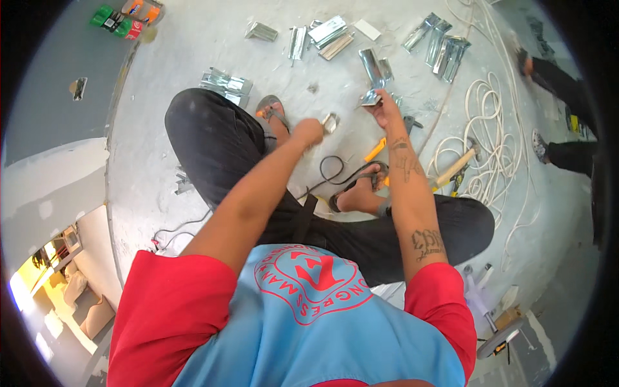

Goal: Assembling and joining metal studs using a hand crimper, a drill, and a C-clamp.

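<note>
My left hand is closed on a small bent piece of shiny sheet metal, which sticks out past the fingers. Slightly farther away, my right hand grips a short folded metal piece by its edge. Just beyond the right hand, a longer metal channel offcut lies on the floor. A yellow-handled tool rests under my right forearm, with a dark tool head beside the wrist. Between my feet a black cable makes a loop.
Several metal offcuts lie ahead, with more toward the far right. A coiled white cable and a wooden-handled hammer are to the right. Bottles stand far left. Another person's dark-trousered leg is at right.
</note>
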Action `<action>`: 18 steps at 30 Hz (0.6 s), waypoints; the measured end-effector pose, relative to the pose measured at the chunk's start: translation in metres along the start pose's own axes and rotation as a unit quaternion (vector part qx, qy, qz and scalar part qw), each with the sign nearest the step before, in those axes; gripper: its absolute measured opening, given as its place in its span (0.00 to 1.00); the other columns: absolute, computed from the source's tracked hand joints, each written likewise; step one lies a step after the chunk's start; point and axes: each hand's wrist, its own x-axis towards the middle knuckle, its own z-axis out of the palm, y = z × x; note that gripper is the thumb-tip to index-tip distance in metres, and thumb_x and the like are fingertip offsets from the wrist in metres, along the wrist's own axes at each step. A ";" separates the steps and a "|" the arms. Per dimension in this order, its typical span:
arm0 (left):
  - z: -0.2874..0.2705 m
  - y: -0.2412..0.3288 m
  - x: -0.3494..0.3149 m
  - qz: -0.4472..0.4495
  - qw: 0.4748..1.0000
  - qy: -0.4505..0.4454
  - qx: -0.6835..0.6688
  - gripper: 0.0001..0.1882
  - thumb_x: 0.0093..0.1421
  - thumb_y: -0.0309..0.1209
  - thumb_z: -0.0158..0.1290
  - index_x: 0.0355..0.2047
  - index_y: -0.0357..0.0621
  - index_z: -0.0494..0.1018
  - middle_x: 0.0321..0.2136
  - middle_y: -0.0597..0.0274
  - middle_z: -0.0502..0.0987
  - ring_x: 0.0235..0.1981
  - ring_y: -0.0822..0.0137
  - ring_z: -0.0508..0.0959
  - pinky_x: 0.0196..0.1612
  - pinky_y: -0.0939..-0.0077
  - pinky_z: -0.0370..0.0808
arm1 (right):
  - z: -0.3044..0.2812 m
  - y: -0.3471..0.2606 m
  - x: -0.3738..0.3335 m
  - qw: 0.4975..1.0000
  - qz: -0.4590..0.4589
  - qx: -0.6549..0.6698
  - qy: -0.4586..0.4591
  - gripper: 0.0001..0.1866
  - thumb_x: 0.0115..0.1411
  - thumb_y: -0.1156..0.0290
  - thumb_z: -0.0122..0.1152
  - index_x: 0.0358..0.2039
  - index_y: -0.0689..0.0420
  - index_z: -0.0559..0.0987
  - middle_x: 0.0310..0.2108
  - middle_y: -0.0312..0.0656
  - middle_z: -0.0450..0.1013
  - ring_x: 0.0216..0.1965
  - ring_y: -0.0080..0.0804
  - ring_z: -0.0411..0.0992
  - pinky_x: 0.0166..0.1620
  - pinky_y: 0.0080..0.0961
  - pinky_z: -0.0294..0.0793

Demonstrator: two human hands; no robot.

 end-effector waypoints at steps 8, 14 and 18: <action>-0.138 0.041 -0.085 0.122 0.929 -0.013 -0.350 0.15 0.58 0.30 0.53 0.45 0.41 0.77 0.35 0.63 0.78 0.40 0.67 0.77 0.40 0.70 0.75 | 0.053 -0.176 -0.092 0.982 -0.082 -0.137 0.104 0.11 0.55 0.70 0.63 0.33 0.59 0.71 0.30 0.40 0.71 0.31 0.33 0.72 0.40 0.40 0.79; -0.197 0.071 -0.120 0.307 0.916 -0.052 -0.252 0.18 0.57 0.28 0.50 0.49 0.41 0.72 0.44 0.60 0.75 0.46 0.66 0.73 0.47 0.68 0.72 | 0.075 -0.190 -0.153 0.920 -0.181 -0.315 0.144 0.15 0.52 0.66 0.71 0.33 0.58 0.74 0.28 0.35 0.69 0.30 0.25 0.71 0.29 0.26 0.76; -0.202 0.082 -0.121 0.381 0.903 0.019 -0.196 0.20 0.55 0.25 0.49 0.50 0.39 0.67 0.41 0.51 0.76 0.46 0.57 0.75 0.51 0.61 0.68 | 0.086 -0.165 -0.167 0.933 -0.161 -0.296 0.128 0.17 0.53 0.64 0.71 0.34 0.59 0.73 0.31 0.36 0.71 0.33 0.26 0.73 0.28 0.24 0.76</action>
